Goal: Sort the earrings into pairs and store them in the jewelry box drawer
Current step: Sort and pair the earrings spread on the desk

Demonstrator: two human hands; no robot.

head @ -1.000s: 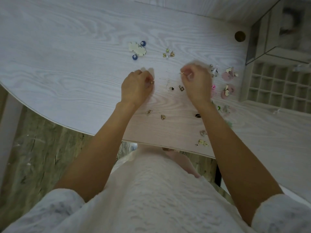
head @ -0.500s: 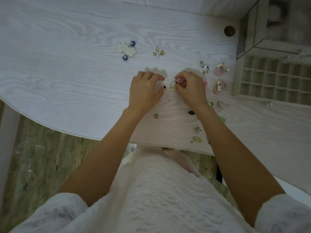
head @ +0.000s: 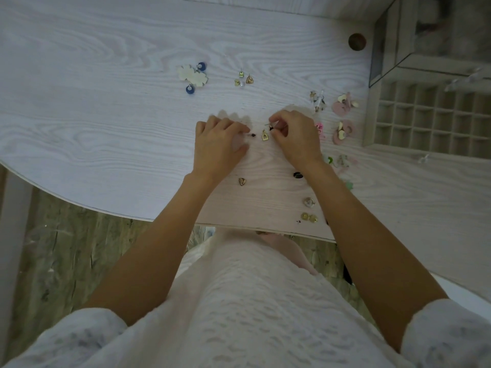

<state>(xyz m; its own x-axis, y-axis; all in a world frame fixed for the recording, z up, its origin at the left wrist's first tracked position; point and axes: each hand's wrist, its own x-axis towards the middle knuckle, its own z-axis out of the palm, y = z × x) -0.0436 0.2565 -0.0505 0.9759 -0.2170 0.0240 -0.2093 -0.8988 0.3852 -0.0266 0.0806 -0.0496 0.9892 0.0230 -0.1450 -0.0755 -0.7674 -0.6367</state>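
Note:
Many earrings lie scattered on the pale wooden table [head: 106,107]. My right hand [head: 296,135] pinches the hook of a small gold drop earring [head: 265,135] just above the table's middle. My left hand [head: 218,144] rests beside it, its fingertips at a tiny dark stud [head: 253,134]. The jewelry box drawer [head: 430,120], a grid of small compartments, stands pulled out at the right. Two cream flower earrings with blue discs [head: 193,77] lie farther back, beside a cluster of small gold studs [head: 244,78].
Pink disc earrings [head: 342,120] and clear drops [head: 317,99] lie just left of the drawer. More studs sit near the front edge: a gold triangle [head: 242,181], a dark one [head: 298,175], a gold pair [head: 309,217]. The jewelry box cabinet [head: 425,35] rises at the back right.
Both hands have come together over the table's middle. My right hand now pinches the gold drop earring, and my left fingertips have reached the dark stud.

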